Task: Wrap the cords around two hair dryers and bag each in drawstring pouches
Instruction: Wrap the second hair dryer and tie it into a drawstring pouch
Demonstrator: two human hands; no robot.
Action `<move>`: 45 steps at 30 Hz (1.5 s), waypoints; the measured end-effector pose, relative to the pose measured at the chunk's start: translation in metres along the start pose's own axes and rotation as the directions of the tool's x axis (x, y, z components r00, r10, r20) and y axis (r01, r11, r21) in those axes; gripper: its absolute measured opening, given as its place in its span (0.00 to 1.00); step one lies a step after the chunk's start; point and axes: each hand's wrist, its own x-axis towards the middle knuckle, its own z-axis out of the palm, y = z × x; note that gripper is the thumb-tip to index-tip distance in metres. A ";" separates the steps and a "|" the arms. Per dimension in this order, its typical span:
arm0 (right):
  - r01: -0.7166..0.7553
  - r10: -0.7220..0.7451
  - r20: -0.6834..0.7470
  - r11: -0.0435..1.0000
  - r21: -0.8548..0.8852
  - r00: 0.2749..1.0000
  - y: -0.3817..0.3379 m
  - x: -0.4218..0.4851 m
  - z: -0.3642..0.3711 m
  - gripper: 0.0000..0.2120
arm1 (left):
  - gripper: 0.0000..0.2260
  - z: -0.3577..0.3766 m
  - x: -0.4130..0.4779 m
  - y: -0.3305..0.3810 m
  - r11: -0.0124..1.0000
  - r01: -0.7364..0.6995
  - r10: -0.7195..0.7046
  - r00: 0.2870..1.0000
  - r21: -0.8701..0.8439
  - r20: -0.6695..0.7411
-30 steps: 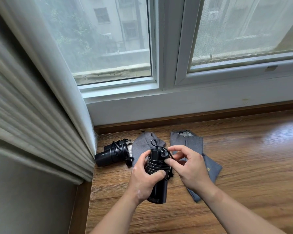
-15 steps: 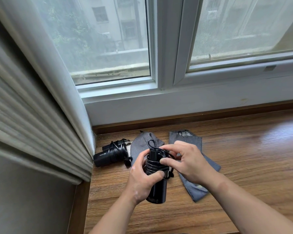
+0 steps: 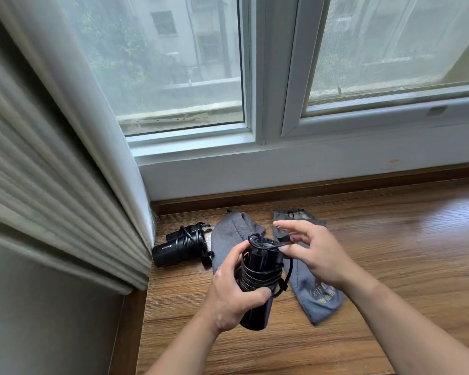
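Seemingly the second dryer's cord is nearly wound. From the head view, the left hand (image 3: 236,296) has its grip closed around the upright hair dryer (image 3: 257,282), long axis running away from the person, far end tipped toward the window. The right hand (image 3: 312,255), just right of that grip, pinches the plug (image 3: 280,235) with the other fingers spread. Next, I judge, the plug needs tucking under the coils. Left of the left grip lies the wrapped dryer (image 3: 179,246); two grey pouches (image 3: 229,239) lie beyond on the floor (image 3: 390,266).
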 end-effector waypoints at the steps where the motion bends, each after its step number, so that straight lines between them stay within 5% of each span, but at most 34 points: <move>1: -0.040 0.035 0.033 0.986 0.160 0.999 0.002 -0.001 -0.002 0.24 | 0.36 -0.001 0.000 0.001 1.000 -0.003 0.003 1.000 0.009 0.014; 4: -0.183 0.141 0.118 0.821 0.540 0.983 0.004 0.001 -0.005 0.21 | 0.35 -0.002 0.002 0.000 1.000 -0.018 0.018 0.999 0.021 0.030; 12: -0.309 0.225 0.252 0.873 0.377 0.941 0.002 0.017 -0.015 0.06 | 0.36 -0.004 0.000 0.000 0.999 -0.036 0.032 0.996 0.041 0.083; 17: -0.363 0.269 0.289 0.861 0.356 0.919 0.005 0.025 -0.008 0.17 | 0.38 -0.001 -0.004 0.007 0.995 -0.079 0.063 0.971 0.064 0.229; 23: -0.175 0.186 0.303 0.983 -0.063 0.935 0.016 0.033 0.003 0.14 | 0.43 -0.006 0.004 0.008 0.966 -0.131 0.048 0.938 0.225 0.342; 25: -0.205 0.190 0.264 0.978 0.031 0.946 0.012 0.030 0.009 0.10 | 0.42 -0.007 0.006 0.009 0.964 -0.127 0.040 0.938 0.234 0.344; 28: -0.279 0.235 0.234 0.944 0.177 0.943 0.011 0.022 0.018 0.25 | 0.37 -0.006 0.006 0.006 0.987 -0.025 -0.020 0.961 0.158 0.276; 33: -0.423 0.188 0.490 0.798 0.429 0.851 0.032 -0.004 0.032 0.40 | 0.29 -0.017 0.007 -0.013 0.991 0.087 -0.113 0.948 0.101 0.297; 37: -0.513 0.090 0.604 0.636 0.577 0.792 0.047 -0.015 0.044 0.34 | 0.23 -0.038 0.007 -0.025 0.986 0.166 -0.152 0.936 -0.016 0.318; 42: -0.415 0.168 0.500 0.797 0.438 0.850 0.040 -0.028 0.083 0.33 | 0.19 -0.054 -0.004 -0.040 0.969 0.245 -0.226 0.936 -0.038 0.271; 45: -0.498 0.325 0.395 0.705 0.504 0.860 0.042 -0.036 0.113 0.23 | 0.20 -0.057 -0.009 -0.068 0.954 0.288 -0.295 0.951 0.079 0.095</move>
